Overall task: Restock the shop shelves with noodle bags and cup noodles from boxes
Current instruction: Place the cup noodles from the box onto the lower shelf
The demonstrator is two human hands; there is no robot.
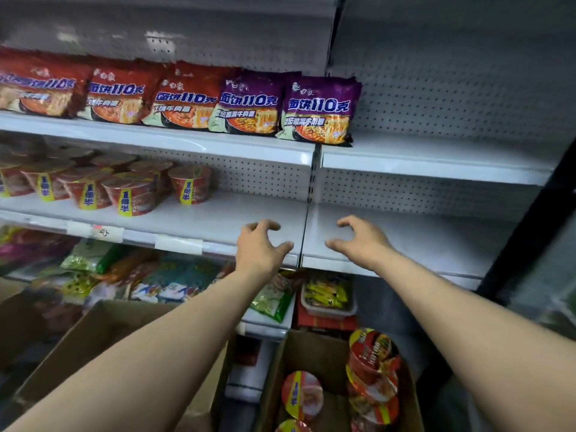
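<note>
Both hands hover over the middle shelf and hold nothing. The left hand and right hand have loosely bent fingers. Cup noodles stand on that shelf, left of the left hand. More lie in the cardboard box under the right arm. Noodle bags sit above the hands. A fast grab could squash a cup, or a bump could tip the standing ones. Snack packs lie below the left hand, and another box sits under the left arm.
</note>
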